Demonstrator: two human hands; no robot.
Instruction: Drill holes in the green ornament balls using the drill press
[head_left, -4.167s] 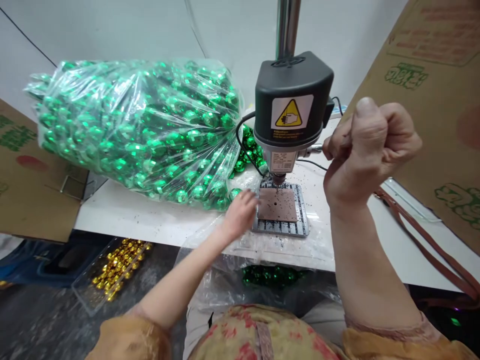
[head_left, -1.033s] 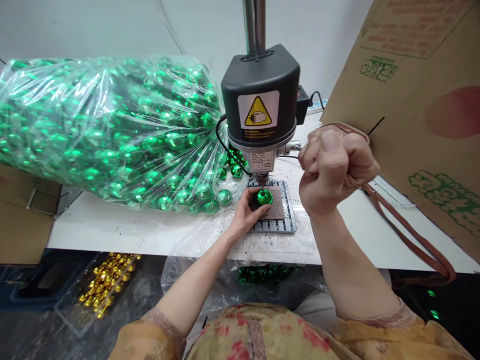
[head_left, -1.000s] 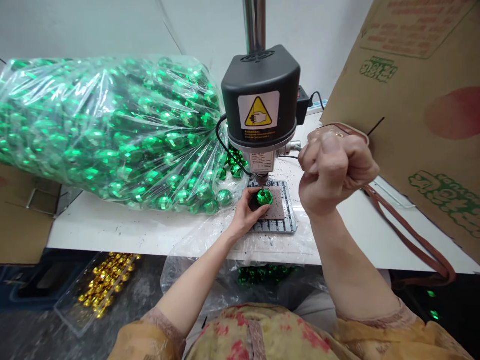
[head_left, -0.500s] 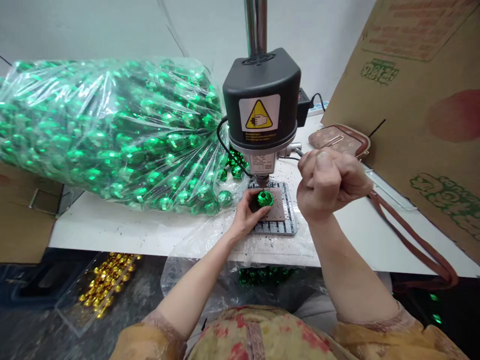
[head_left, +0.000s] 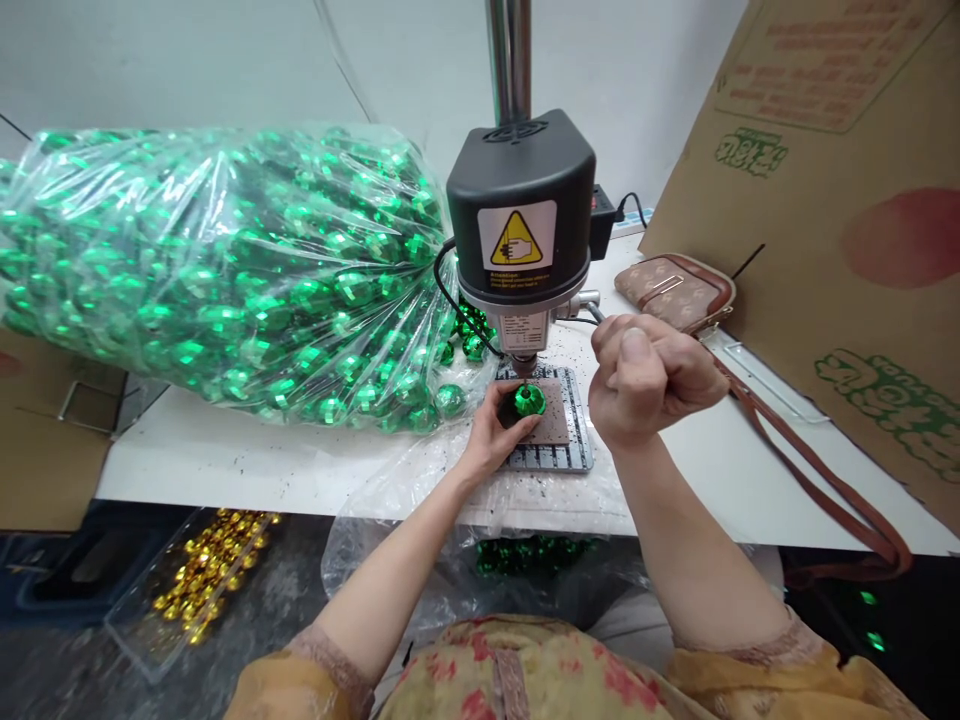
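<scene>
My left hand pinches a shiny green faceted ball between thumb and fingers. The ball rests on a brownish square pad, which lies on the slotted metal base plate of a small bench drill press. Just above the ball is the chuck, and the bit's tip appears to meet the ball's top. To the right, my right hand is closed in a fist around the end of the feed lever; its grip is hidden by the fingers.
A large clear bag of green balls fills the left of the white table. On the right are a patterned pouch with a brown strap and a cardboard box. Dark shavings dot the base. Below left sits a bin of gold balls.
My right hand has come slightly down with the lever. My left hand still holds the green ball in the same place under the chuck. The view has shifted slightly.
</scene>
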